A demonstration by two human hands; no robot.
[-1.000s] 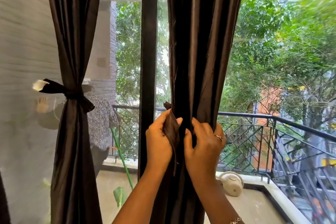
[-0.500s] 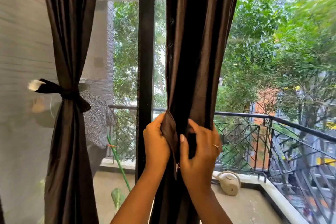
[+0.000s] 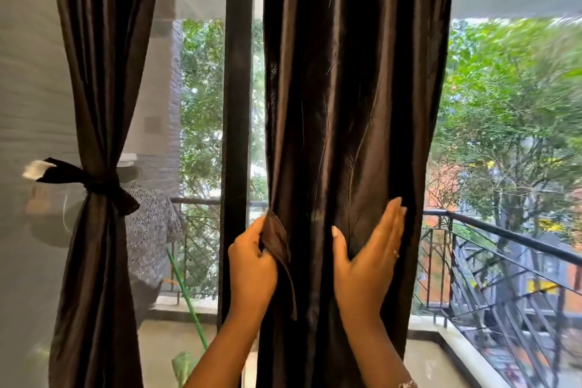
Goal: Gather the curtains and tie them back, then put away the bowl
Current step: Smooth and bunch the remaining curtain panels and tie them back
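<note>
A dark brown curtain hangs straight ahead, loose and untied. My left hand grips a brown tie strap at the curtain's left edge. Flat against the front of the curtain, my right hand presses the cloth with straight fingers near its right side. A second dark curtain at the left is gathered and bound by a knotted tie. No bowl is in view.
A dark window post stands just left of my left hand. Behind the glass are a balcony with a black railing, a green stick and trees. A person's reflection shows in the left pane.
My right hand has let go of the curtain folds, opened flat and slid to the right across the cloth. The bunched curtain has spread wider. My left hand still holds the strap.
</note>
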